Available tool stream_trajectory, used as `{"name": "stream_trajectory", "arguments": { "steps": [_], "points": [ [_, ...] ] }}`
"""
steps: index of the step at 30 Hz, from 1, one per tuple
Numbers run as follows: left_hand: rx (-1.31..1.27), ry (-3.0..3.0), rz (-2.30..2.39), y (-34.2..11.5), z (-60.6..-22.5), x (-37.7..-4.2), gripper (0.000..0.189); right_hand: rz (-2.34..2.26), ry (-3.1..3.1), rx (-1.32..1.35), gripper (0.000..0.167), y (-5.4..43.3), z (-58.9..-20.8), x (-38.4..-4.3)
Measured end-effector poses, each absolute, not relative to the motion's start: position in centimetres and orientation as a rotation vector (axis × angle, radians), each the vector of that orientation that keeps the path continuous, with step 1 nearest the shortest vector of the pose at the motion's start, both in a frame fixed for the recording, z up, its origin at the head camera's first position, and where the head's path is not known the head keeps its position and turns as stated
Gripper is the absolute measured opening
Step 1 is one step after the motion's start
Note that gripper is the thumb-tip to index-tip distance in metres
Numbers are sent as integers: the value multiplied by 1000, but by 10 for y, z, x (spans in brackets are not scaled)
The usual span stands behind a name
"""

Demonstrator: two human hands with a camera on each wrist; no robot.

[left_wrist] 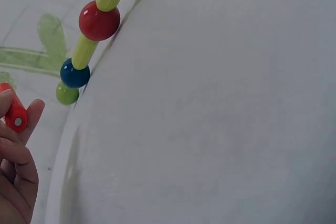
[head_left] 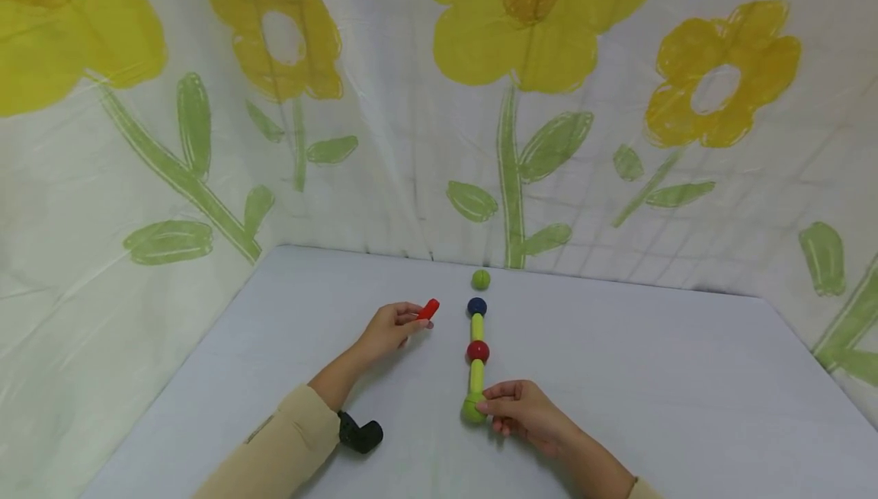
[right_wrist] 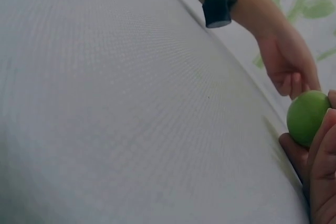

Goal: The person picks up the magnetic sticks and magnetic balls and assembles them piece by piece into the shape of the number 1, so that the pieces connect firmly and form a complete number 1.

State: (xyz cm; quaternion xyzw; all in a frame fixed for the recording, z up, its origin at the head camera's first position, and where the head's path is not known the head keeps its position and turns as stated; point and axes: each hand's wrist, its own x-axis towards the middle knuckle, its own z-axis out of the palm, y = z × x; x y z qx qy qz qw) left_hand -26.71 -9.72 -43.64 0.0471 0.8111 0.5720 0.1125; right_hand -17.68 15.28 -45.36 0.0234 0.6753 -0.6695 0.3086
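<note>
My left hand [head_left: 391, 327] pinches a short red rod [head_left: 429, 308]; the left wrist view shows a small silvery disc in the rod's end. My right hand [head_left: 528, 414] holds a green ball [head_left: 472, 407] between thumb and fingers. That ball is the near end of a straight chain: a yellow-green rod [head_left: 476, 375], a red ball [head_left: 478, 351], another yellow-green rod [head_left: 477, 327] and a dark blue ball [head_left: 476, 306] at the far end. Beyond the blue ball lies a separate green ball [head_left: 481, 279]. The red rod is left of the chain, apart from it.
A pale cloth-covered table [head_left: 652, 385] lies under everything. Behind it hangs a white curtain [head_left: 384, 179] printed with yellow flowers. A black wrist camera [head_left: 360, 434] juts from the left sleeve.
</note>
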Motion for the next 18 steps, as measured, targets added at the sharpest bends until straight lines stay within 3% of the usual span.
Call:
{"name": "stream_trajectory", "arguments": {
  "steps": [18],
  "points": [
    [131,2181,1584,-94,-435,-209,34,-1765,1799,82,38,152,-450,-176]
  ]
}}
